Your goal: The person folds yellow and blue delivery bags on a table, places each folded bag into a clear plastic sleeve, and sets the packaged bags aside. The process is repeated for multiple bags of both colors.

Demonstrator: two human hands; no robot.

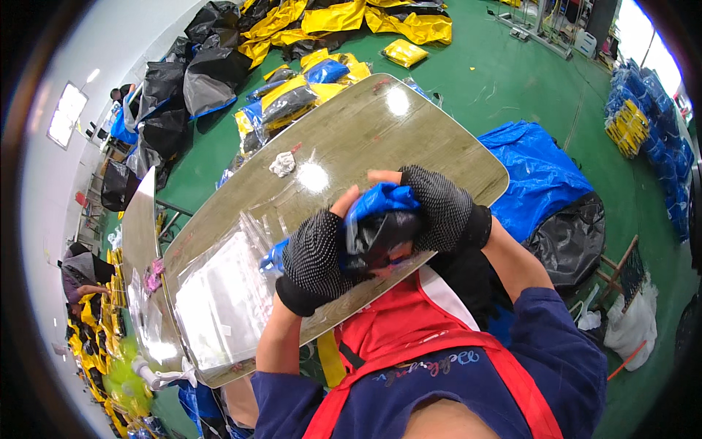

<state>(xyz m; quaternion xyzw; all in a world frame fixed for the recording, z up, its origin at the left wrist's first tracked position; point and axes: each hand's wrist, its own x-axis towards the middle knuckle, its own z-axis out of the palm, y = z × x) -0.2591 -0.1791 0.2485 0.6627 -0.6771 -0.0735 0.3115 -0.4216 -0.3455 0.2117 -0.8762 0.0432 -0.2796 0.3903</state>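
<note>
A folded bundle of blue and black plastic sheeting (382,227) is held in front of my chest, above the near edge of the wood-patterned table (417,135). My left hand (316,252), in a black dotted glove with bare fingertips, grips its left side. On the other side my right hand (444,208), gloved alike, presses against it with the thumb along the top. Both hands are closed around the bundle; most fingers are hidden behind it or in the dark glove. A bit of blue sheeting (274,257) shows left of my left hand.
Clear plastic bags (219,296) lie stacked on the table's left, with a crumpled white wad (282,164) farther back. Packed yellow, blue and black bundles (289,102) are heaped beyond the table. Blue sheeting (537,175) lies on the floor to the right, near a chair (621,274).
</note>
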